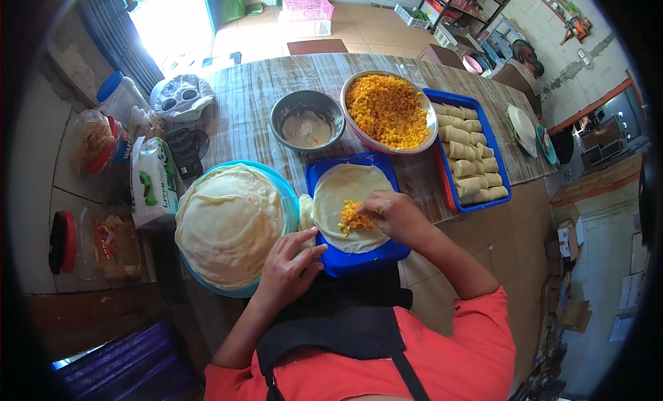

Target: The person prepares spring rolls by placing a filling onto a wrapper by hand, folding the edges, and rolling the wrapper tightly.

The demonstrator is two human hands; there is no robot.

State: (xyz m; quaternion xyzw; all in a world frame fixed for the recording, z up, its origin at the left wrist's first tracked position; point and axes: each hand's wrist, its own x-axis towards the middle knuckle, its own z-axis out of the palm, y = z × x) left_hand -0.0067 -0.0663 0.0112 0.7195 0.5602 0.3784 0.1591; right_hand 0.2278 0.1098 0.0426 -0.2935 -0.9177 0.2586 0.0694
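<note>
A round, thin wrapper (344,183) lies flat on an upturned or shallow blue plastic tray (344,265) before me. On its lower middle sits a small heap of orange and yellow diced filling (355,218). My right hand (396,214) touches the right side of that heap, its fingertips bunched; whether they pinch any filling is hidden. With fingers spread, my left hand (291,261) rests by the tray's left edge and holds nothing. A pale rolled piece (306,214) lies between the tray and a tall stack of wrappers (230,225) on a turquoise plate (291,204).
Behind the tray stand a grey bowl of pale batter (308,126) and a large basin of diced filling (388,111). Finished rolls (466,152) fill a blue-rimmed tray (500,160) at right. A tissue pack (153,181), a cap (181,96) and jars (121,93) crowd the left.
</note>
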